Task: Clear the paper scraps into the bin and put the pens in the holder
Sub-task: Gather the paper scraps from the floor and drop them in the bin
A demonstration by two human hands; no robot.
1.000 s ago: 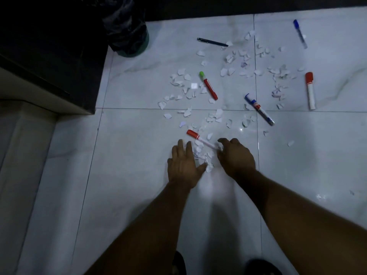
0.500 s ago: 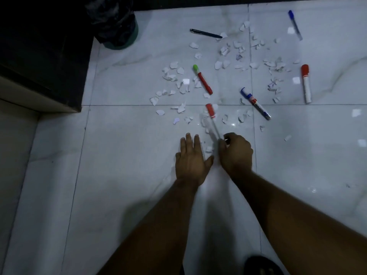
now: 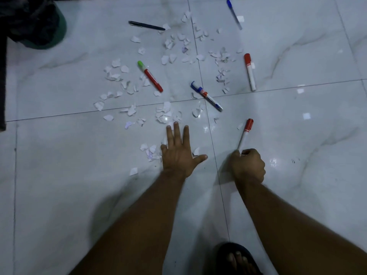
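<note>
My right hand (image 3: 247, 166) grips the white end of a red-capped marker (image 3: 245, 133), cap pointing away from me. Flat on the floor lies my left hand (image 3: 179, 152), fingers spread, among white paper scraps (image 3: 164, 114). More scraps (image 3: 117, 75) are strewn across the tiles further out. Other pens lie loose: a green-capped red marker (image 3: 150, 76), a blue-capped marker (image 3: 207, 96), a second red-capped white marker (image 3: 249, 71), a dark pen (image 3: 146, 25) and a blue pen (image 3: 234, 13). The green bin (image 3: 42, 26) with its dark liner stands at the far left corner.
White marble floor tiles (image 3: 79, 185) with dark grout lines run under everything. Dark furniture (image 3: 2, 66) borders the left edge. My sandalled foot (image 3: 238, 259) shows at the bottom. No pen holder is in view.
My right hand has picked the red-capped marker out of the scraps and carried it to the right. The left hand stays flat on the floor. The camera has moved closer.
</note>
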